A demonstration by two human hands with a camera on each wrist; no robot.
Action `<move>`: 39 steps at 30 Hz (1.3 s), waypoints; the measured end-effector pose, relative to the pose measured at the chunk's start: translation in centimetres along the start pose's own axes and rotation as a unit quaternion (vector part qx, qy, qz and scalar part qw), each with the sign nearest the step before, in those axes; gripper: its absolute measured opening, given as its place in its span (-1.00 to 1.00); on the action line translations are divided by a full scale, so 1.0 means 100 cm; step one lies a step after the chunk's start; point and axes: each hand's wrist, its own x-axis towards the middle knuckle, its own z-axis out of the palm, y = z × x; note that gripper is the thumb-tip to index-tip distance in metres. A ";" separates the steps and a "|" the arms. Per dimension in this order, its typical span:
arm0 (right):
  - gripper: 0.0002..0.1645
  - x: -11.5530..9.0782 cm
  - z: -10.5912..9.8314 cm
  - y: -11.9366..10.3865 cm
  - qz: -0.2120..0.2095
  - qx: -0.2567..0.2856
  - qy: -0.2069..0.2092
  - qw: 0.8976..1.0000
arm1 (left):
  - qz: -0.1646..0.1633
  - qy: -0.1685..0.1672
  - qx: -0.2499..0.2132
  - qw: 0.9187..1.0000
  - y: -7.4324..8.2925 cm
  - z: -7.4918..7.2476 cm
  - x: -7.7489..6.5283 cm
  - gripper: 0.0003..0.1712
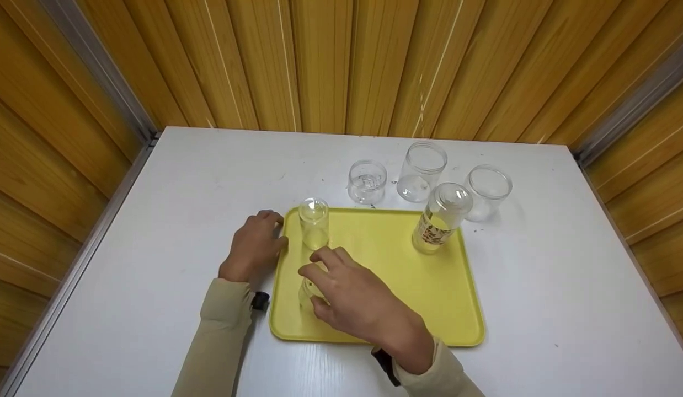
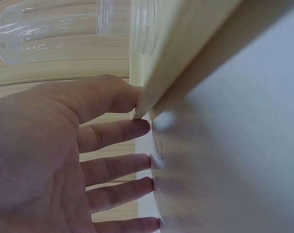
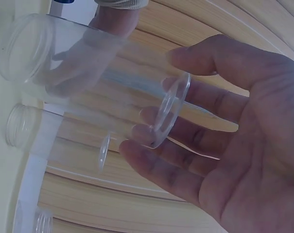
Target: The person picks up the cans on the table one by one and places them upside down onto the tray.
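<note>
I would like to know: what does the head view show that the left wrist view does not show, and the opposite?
Only the head view: the right hand, the left sleeve, and the jar with a printed band.

Only the left wrist view: the palm of the left hand, with the fingers spread apart.

Both: the left hand at the edge of the tray, the white table, and a clear jar.
</note>
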 end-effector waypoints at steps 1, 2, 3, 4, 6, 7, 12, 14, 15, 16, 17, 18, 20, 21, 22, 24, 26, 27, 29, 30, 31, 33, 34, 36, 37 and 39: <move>-0.58 0.000 0.001 -0.002 -0.001 -0.007 -0.003 1.000 | 0.000 -0.001 0.001 1.000 0.000 0.000 0.000 -0.55; -0.58 0.001 0.002 -0.003 -0.002 -0.015 -0.007 1.000 | 0.000 -0.001 0.001 1.000 0.000 0.000 0.000 -0.55; -0.58 0.001 0.002 -0.005 -0.004 -0.024 -0.009 1.000 | -0.001 -0.001 0.002 1.000 0.000 0.000 0.000 -0.55; -0.59 0.001 0.003 -0.006 -0.005 -0.033 -0.012 0.999 | -0.001 -0.001 0.002 1.000 0.000 -0.001 0.000 -0.56; -0.60 0.002 0.005 -0.009 -0.006 -0.049 -0.017 0.999 | -0.004 -0.001 0.001 1.000 0.001 -0.001 -0.001 -0.56; -0.61 0.003 0.005 -0.010 -0.005 -0.057 -0.021 0.998 | -0.004 0.000 0.002 1.000 0.001 -0.001 -0.001 -0.56; -0.65 0.006 0.008 -0.014 0.006 -0.074 -0.034 0.997 | -0.005 0.001 0.007 1.000 0.003 -0.001 -0.001 -0.56; -0.67 0.007 0.009 -0.015 0.007 -0.076 -0.037 0.996 | -0.008 -0.001 0.007 1.000 0.003 0.000 -0.001 -0.55; -0.68 0.008 0.010 -0.015 0.006 -0.077 -0.038 0.996 | -0.010 -0.002 0.005 1.000 0.003 0.000 -0.001 -0.55; -0.68 0.008 0.010 -0.016 0.005 -0.078 -0.040 0.996 | -0.012 -0.003 0.005 1.000 0.003 0.000 -0.001 -0.55; -0.68 0.008 0.010 -0.016 0.004 -0.079 -0.040 0.996 | -0.013 -0.004 0.004 1.000 0.003 0.000 -0.001 -0.55; -0.69 0.008 0.011 -0.017 0.004 -0.079 -0.041 0.996 | -0.013 -0.005 0.004 1.000 0.003 0.000 0.000 -0.54; -0.70 0.009 0.012 -0.017 0.005 -0.080 -0.041 0.996 | -0.012 -0.006 0.003 1.000 0.003 0.000 0.000 -0.54; -0.70 0.009 0.012 -0.018 0.006 -0.080 -0.042 0.996 | -0.012 -0.006 0.003 1.000 0.003 0.000 0.000 -0.54; -0.70 0.009 0.013 -0.018 0.006 -0.080 -0.043 0.996 | -0.012 -0.006 0.003 1.000 0.003 0.000 0.000 -0.55; -0.71 0.009 0.013 -0.018 0.007 -0.081 -0.043 0.996 | -0.009 -0.004 0.003 1.000 0.002 0.000 0.000 -0.55; -0.71 0.009 0.014 -0.018 0.005 -0.082 -0.044 0.996 | -0.008 -0.003 0.001 1.000 0.002 0.000 0.000 -0.55; -0.72 0.009 0.014 -0.018 0.004 -0.082 -0.045 0.996 | -0.006 -0.001 0.001 1.000 0.002 0.000 0.000 -0.56; -0.73 0.009 0.014 -0.018 0.001 -0.081 -0.047 0.996 | -0.006 0.001 0.000 1.000 0.001 0.001 0.000 -0.56; -0.73 0.009 0.014 -0.018 0.000 -0.080 -0.050 0.996 | -0.007 0.001 -0.001 1.000 0.001 0.001 0.000 -0.56; -0.74 0.009 0.014 -0.018 -0.001 -0.078 -0.051 0.996 | -0.008 0.002 -0.001 1.000 0.002 0.001 0.000 -0.56; -0.74 0.009 0.015 -0.018 -0.003 -0.076 -0.054 0.996 | -0.007 0.003 0.000 1.000 0.002 0.001 0.000 -0.56; -0.75 0.009 0.015 -0.018 -0.004 -0.077 -0.053 0.996 | -0.008 0.003 0.000 1.000 0.002 0.001 -0.001 -0.56; -0.75 0.008 0.015 -0.017 -0.008 -0.078 -0.049 0.996 | -0.008 0.004 0.002 1.000 0.003 0.001 -0.001 -0.56; -0.75 0.008 0.016 -0.017 -0.010 -0.080 -0.046 0.996 | -0.008 0.005 0.004 1.000 0.003 0.000 -0.002 -0.56; -0.74 0.008 0.016 -0.017 -0.013 -0.084 -0.040 0.996 | -0.006 0.007 0.006 1.000 0.004 0.000 -0.002 -0.56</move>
